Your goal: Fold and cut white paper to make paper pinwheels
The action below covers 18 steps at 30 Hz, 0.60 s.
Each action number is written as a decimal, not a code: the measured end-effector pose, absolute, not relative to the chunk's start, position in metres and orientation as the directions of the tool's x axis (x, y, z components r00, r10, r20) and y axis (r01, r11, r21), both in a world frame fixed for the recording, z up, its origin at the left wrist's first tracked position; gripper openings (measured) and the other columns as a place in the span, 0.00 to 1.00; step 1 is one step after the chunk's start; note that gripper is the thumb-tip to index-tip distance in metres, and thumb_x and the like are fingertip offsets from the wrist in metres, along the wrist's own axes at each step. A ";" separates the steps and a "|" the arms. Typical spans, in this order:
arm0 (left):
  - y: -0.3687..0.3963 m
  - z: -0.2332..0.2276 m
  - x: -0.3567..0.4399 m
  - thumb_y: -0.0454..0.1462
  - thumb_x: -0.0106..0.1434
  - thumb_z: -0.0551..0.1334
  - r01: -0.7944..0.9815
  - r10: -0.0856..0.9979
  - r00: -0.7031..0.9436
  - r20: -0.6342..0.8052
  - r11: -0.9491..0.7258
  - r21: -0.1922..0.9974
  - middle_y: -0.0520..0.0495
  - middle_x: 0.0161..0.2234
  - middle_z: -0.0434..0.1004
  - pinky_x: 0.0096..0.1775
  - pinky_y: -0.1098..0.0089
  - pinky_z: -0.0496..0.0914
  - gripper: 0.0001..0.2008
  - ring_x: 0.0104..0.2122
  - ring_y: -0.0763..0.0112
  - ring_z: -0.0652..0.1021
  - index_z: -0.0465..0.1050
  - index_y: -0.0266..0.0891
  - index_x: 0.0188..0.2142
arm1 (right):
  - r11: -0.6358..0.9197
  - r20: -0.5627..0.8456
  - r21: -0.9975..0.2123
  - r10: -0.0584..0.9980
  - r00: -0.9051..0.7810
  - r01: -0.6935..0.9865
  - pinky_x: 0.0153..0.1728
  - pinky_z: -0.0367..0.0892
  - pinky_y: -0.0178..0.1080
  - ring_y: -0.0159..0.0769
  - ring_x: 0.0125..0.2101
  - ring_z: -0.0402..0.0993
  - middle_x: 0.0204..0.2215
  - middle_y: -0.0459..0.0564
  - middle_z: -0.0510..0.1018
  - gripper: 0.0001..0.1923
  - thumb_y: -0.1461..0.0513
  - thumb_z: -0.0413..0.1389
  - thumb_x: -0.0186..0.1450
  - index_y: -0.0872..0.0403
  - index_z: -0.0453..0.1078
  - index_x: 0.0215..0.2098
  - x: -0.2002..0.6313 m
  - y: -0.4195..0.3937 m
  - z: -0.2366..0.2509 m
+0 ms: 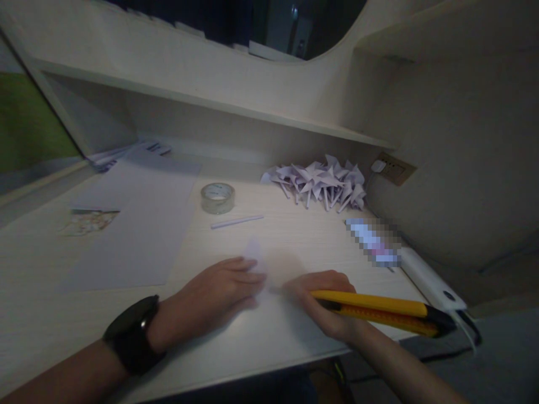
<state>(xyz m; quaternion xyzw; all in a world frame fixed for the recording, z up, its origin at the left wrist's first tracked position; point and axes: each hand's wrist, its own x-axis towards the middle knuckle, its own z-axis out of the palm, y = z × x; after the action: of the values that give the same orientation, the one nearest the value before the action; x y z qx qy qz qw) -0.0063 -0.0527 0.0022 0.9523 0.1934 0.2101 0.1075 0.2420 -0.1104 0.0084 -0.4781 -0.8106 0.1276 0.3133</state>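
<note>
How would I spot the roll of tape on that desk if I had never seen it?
Start at the pale wooden desk under the long shelf. Near its middle, beyond the left hand and just right of the large paper sheet, stands the clear tape roll. It is the only round, see-through ring there; the paper pinwheels to its right are spiky.

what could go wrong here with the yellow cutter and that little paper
The left hand presses the small paper right beside the right hand gripping the yellow utility knife; a slip might nick the left fingers. In this dim light a cut could stray. The thin paper may shift under the hands.
</note>
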 end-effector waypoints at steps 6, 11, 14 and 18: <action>-0.054 0.015 -0.006 0.39 0.71 0.53 0.300 0.411 0.846 0.340 -0.894 0.333 0.50 0.50 0.77 0.56 0.59 0.65 0.13 0.54 0.65 0.72 0.74 0.45 0.48 | 0.510 0.370 -0.566 0.859 -0.353 0.648 0.26 0.77 0.33 0.34 0.27 0.79 0.28 0.45 0.81 0.17 0.56 0.47 0.69 0.50 0.76 0.33 0.245 -0.111 0.002; -0.054 0.014 -0.005 0.38 0.70 0.53 0.312 0.419 0.848 0.326 -0.890 0.333 0.50 0.51 0.77 0.56 0.58 0.64 0.13 0.55 0.65 0.72 0.74 0.44 0.47 | 0.533 0.409 -0.576 0.844 -0.347 0.619 0.30 0.77 0.34 0.33 0.29 0.80 0.29 0.45 0.82 0.17 0.56 0.48 0.69 0.52 0.76 0.33 0.244 -0.111 0.001; -0.053 0.011 -0.006 0.38 0.70 0.53 0.320 0.424 0.845 0.327 -0.889 0.328 0.50 0.51 0.77 0.56 0.58 0.64 0.13 0.55 0.64 0.71 0.73 0.43 0.48 | 0.509 0.398 -0.595 0.859 -0.323 0.622 0.27 0.78 0.33 0.34 0.27 0.80 0.28 0.45 0.81 0.15 0.55 0.49 0.69 0.49 0.76 0.33 0.244 -0.112 0.000; -0.054 0.011 -0.006 0.38 0.70 0.54 0.319 0.430 0.845 0.319 -0.883 0.344 0.50 0.52 0.76 0.57 0.57 0.64 0.13 0.56 0.64 0.70 0.73 0.44 0.49 | 0.499 0.402 -0.582 0.863 -0.306 0.642 0.27 0.78 0.34 0.34 0.25 0.79 0.26 0.44 0.81 0.17 0.55 0.48 0.69 0.49 0.76 0.32 0.244 -0.112 -0.002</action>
<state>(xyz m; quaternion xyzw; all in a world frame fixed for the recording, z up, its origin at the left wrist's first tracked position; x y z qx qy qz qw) -0.0063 -0.0538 0.0109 0.9501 0.1971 0.1971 0.1400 0.2442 -0.1118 -0.0019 -0.4749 -0.7923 0.1584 0.3487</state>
